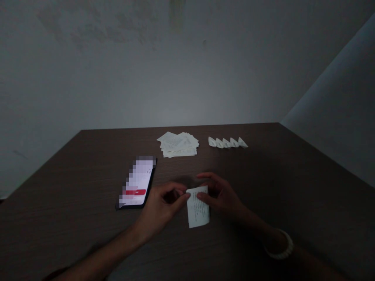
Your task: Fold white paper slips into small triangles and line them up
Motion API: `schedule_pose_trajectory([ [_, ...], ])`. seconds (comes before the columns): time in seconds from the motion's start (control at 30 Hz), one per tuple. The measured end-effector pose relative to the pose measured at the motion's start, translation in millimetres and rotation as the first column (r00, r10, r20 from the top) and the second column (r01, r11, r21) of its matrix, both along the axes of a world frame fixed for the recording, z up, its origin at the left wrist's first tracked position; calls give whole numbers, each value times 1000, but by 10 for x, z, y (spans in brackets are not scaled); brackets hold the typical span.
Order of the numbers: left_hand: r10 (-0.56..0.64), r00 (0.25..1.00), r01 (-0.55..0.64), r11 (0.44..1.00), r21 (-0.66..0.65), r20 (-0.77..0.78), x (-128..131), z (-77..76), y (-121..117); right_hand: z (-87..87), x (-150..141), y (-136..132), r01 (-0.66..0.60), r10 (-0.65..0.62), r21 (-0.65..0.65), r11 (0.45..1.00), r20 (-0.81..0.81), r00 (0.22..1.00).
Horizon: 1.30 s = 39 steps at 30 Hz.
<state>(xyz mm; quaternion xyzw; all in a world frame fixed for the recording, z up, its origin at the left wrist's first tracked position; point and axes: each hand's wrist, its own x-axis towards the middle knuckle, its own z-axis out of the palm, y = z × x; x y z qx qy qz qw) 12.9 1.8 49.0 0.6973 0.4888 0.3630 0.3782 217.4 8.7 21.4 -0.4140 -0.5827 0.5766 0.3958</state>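
Between my two hands is a small sheet of printed paper [198, 212], its lines of text running sideways and its right edge slightly curled. My left hand [165, 201] pinches its upper left corner between thumb and fingers. On the other side, my right hand [224, 197] grips the upper right edge, thumb on the front and the other fingers partly hidden behind. A pile of similar printed papers [178, 144] lies farther back. To its right stands a row of several small folded paper pieces [227, 143].
A phone [137, 181] with a lit screen lies left of my left hand, close to it. The dark wooden table [88, 164] reaches back to a grey wall [181, 86]. A slanted pale surface [336, 93] rises at the right. The light is dim.
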Motion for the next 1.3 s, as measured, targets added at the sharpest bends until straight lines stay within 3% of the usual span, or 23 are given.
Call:
schedule_pose_trajectory([
  [0.17,-2,999,1,1000,29,35,5,4,-5,-1,-9,-20,-25,24,39,999,44,999],
  [0.5,71,988,-50,988,-147,140,22,-15,-2,0,-36,-6,108,-108,-22,994,-29,994],
  [0.97,80,979,-37,974,-222,186,29,8,1,2,-42,-15,125,-131,-83,989,-63,989],
  [1.3,135,968,-51,931,-362,211,51,70,-8,17,-47,-4,112,-122,-114,987,-87,989],
])
